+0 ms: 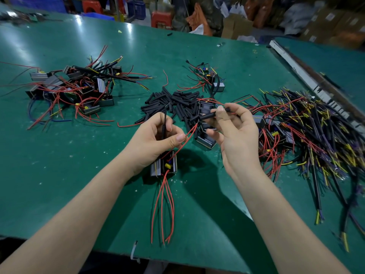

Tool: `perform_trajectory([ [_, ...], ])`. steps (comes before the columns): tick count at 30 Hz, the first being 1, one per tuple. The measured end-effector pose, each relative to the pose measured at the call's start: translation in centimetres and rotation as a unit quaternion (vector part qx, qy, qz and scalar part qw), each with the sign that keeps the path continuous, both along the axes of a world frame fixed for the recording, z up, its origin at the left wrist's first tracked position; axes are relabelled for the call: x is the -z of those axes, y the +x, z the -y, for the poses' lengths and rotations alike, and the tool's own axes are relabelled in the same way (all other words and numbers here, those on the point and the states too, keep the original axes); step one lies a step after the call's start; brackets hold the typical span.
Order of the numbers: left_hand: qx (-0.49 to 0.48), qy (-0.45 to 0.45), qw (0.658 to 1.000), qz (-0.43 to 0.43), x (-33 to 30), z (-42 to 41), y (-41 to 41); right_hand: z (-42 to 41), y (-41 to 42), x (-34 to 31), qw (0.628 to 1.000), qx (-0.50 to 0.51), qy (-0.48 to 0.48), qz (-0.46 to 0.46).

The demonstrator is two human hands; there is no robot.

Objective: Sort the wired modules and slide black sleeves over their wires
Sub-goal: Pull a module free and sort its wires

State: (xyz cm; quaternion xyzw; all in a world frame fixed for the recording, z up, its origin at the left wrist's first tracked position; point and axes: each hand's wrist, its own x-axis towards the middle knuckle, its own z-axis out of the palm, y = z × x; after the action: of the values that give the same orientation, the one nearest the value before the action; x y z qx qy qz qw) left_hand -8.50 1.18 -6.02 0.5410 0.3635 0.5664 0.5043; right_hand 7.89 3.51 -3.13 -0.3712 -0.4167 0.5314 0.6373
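I see the green worktable (59,165) carrying the heap of black sleeves (173,105). My left hand (156,139) grips the wired module (164,165), pinching its red wire (189,133). My right hand (235,131) pinches one black sleeve (207,116). No readable writing anywhere.

A green table (83,175) shines under overhead light. Behind it stand red stools (161,18), blue crates (136,8) and cardboard boxes (235,26).

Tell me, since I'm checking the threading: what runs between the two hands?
In the head view, one red wire spans from the left hand to the black sleeve pinched by the right hand.
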Motion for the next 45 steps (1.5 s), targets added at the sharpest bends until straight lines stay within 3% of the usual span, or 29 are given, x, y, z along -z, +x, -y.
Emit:
perform_trajectory([
  [15, -0.011, 0.001, 1.000, -0.001, -0.24, 0.14, -0.06, 0.01, 0.07, 0.16, 0.998, 0.032, 0.049, 0.022],
  [25, -0.006, -0.006, 1.000, 0.000, -0.38, 0.18, -0.03, -0.03, 0.05, -0.18, 0.999, -0.052, -0.013, -0.013],
  [29, -0.019, -0.008, 1.000, -0.007, -0.23, 0.12, -0.05, -0.05, 0.35, -0.33, 0.995, -0.089, 0.017, 0.035],
  [36, -0.044, -0.005, 0.999, -0.020, 0.10, -0.23, -0.40, 0.43, 0.27, -0.34, 0.974, -0.039, 0.155, 0.160],
  [40, -0.046, 0.000, 0.999, -0.021, 0.07, -0.19, -0.28, 0.54, 0.00, -0.07, 0.972, -0.003, 0.165, 0.168],
  [45, -0.067, 0.007, 0.997, -0.049, 0.07, -0.28, -0.23, 0.59, -0.32, 0.30, 0.972, -0.036, 0.162, 0.168],
])
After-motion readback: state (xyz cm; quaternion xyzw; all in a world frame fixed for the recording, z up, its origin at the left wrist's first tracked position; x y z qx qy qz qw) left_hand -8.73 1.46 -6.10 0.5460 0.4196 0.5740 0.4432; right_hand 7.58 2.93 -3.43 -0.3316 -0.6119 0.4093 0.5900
